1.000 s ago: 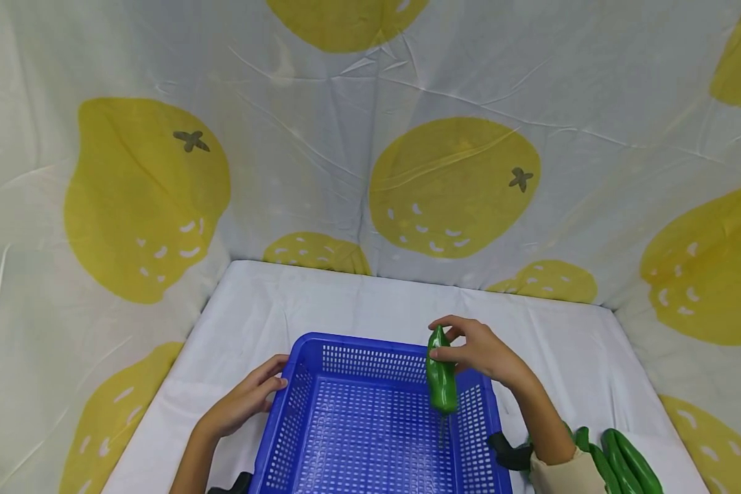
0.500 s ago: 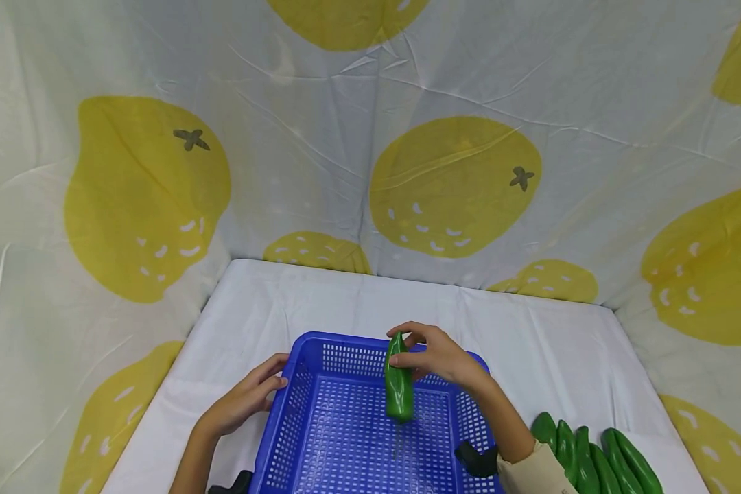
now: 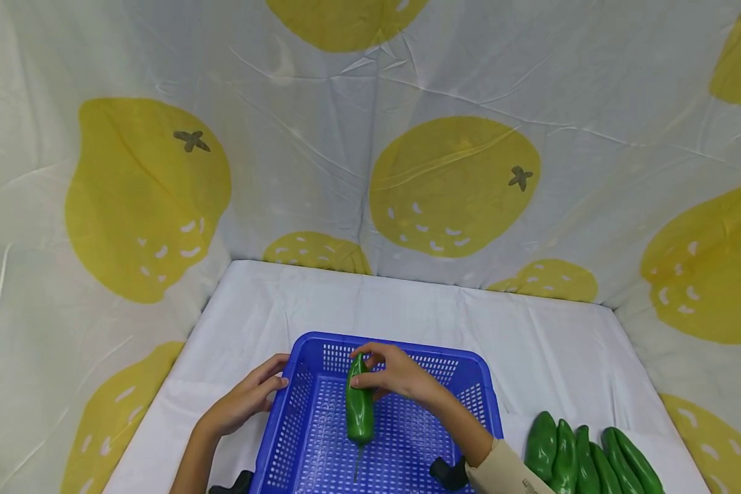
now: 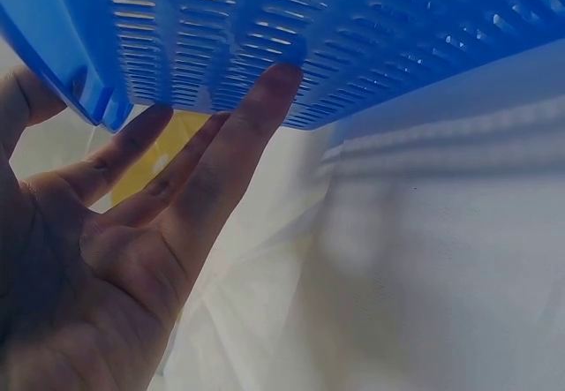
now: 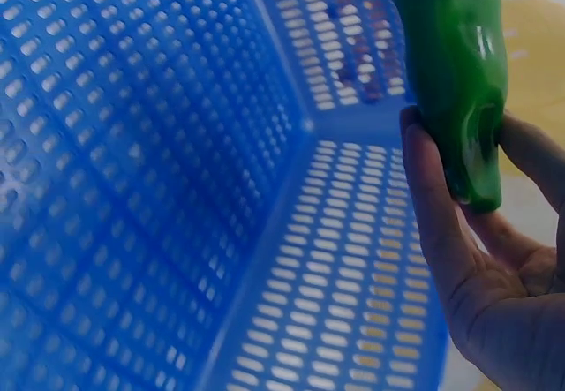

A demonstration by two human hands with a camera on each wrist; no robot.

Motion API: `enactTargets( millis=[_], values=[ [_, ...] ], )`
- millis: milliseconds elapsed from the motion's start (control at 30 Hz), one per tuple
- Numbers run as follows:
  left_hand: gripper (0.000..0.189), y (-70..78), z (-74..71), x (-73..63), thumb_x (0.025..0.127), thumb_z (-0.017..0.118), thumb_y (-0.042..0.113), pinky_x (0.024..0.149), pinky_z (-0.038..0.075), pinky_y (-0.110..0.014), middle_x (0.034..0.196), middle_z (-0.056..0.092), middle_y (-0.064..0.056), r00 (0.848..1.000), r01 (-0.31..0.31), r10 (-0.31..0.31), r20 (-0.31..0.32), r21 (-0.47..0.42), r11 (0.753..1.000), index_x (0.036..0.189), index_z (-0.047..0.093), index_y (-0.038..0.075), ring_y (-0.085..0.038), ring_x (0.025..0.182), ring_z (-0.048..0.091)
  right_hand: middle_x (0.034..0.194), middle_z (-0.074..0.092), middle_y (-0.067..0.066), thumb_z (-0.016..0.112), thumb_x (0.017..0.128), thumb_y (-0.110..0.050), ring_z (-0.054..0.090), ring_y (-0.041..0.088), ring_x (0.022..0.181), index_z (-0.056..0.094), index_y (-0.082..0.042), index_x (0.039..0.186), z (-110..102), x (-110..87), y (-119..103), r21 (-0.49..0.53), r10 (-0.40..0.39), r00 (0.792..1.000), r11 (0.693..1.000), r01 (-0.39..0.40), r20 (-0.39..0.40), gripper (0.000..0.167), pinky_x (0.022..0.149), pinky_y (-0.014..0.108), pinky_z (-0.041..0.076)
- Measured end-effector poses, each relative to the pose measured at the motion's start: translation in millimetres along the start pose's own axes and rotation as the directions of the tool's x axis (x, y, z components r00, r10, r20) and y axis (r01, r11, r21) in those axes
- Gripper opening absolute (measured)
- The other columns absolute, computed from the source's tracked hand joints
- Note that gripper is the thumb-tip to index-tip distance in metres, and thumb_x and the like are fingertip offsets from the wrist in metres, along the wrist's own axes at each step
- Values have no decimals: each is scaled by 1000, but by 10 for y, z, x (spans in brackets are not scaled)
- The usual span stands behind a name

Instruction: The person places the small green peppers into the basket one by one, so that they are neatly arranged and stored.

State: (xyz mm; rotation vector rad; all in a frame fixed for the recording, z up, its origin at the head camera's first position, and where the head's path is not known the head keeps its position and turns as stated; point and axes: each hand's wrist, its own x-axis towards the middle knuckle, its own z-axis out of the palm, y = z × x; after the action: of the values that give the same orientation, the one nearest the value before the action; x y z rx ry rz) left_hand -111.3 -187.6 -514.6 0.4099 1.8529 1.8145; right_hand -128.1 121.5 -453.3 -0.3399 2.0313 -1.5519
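Observation:
A long green pepper (image 3: pixel 359 412) hangs, stem down, over the inside of the blue plastic basket (image 3: pixel 478 405). My right hand (image 3: pixel 395 374) pinches its narrow upper end between thumb and fingers; the right wrist view shows the same pepper (image 5: pixel 459 56) beside the perforated wall. At the basket's left side, my left hand (image 3: pixel 247 398) holds the edge, thumb over the rim. From below, in the left wrist view, fingers (image 4: pixel 238 135) of that hand lie against the slotted outer wall. No other pepper shows in the visible part of the basket.
Several green peppers (image 3: pixel 586 460) lie side by side on the white cloth-covered table (image 3: pixel 549 357), right of the basket. A white curtain (image 3: pixel 309 165) with yellow lemon prints encloses the back and sides. Black wrist-worn pieces show near both wrists.
My right hand has carried the pepper leftward from the basket's right edge to over its middle-left, and slightly lower. The left hand and basket have stayed in place.

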Motion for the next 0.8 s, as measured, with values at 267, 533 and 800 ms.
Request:
enactTargets(
  millis=[267,533,800],
  values=[
    [43,-10,-8,2,105,41,14,82,56,-51,146,36,-32,1000,6,-6,1,-5,1000,145,35,-1,-36,113,57,95,59,12,78,83,-6,68,22,72,62,-1,127,381,129,208,44,33,999,999,-32,-25,47,62,45,60],
    [44,-3,-12,2,105,42,16,84,56,-50,148,34,-31,1000,27,-27,-14,-3,1000,146,35,1,-34,114,58,91,60,11,79,81,-3,67,21,67,63,-1,124,667,246,415,87,47,996,995,-41,-70,45,56,39,59],
    [45,-1,-4,-1,106,42,16,84,56,-52,148,33,-32,1000,15,-15,2,-10,1000,147,33,-1,-37,115,57,89,59,10,79,79,-5,65,20,64,62,1,122,727,336,455,34,-5,985,999,11,-170,46,54,43,59]
  ],
)
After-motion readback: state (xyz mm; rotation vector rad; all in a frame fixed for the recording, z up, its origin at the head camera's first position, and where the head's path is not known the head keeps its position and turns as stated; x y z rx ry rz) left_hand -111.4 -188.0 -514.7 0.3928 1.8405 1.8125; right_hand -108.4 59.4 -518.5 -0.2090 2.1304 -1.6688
